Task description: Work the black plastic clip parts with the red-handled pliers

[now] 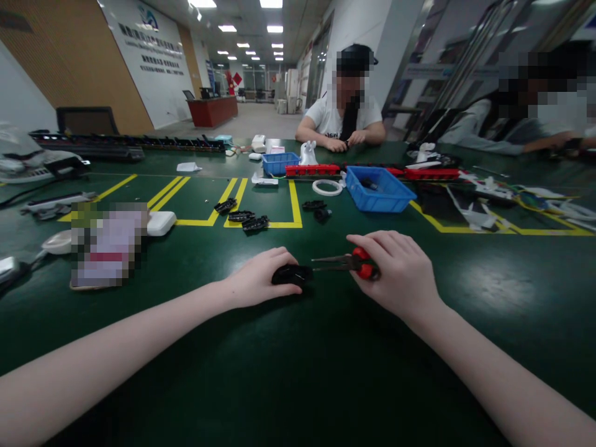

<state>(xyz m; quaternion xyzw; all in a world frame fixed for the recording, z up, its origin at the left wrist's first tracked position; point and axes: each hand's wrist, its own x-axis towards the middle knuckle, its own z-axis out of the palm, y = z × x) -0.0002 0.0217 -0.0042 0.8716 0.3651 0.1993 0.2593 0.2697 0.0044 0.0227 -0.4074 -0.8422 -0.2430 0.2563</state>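
Observation:
My left hand (pixel 261 277) is closed on a black plastic part (pixel 292 274), thumb below and fingers above, over the green table (pixel 279 385). Red-handled pliers (pixel 347 263) are in my right hand (pixel 398 270). Their jaws are parted and point left at the black part's right end; whether they touch it I cannot tell. Several similar black parts (pixel 242 216) lie beyond my left hand, around the yellow tape lines. Two more dark pieces (pixel 321 214) rest just past the pliers.
Farther back stand a blue bin (pixel 379 189) with dark pieces inside and a smaller blue bin (pixel 280 163). A white ring (pixel 326 187) lies between them. On the left are a phone (pixel 109 245) and a white case (pixel 161 223). A person (pixel 342 115) sits opposite; another sits at right.

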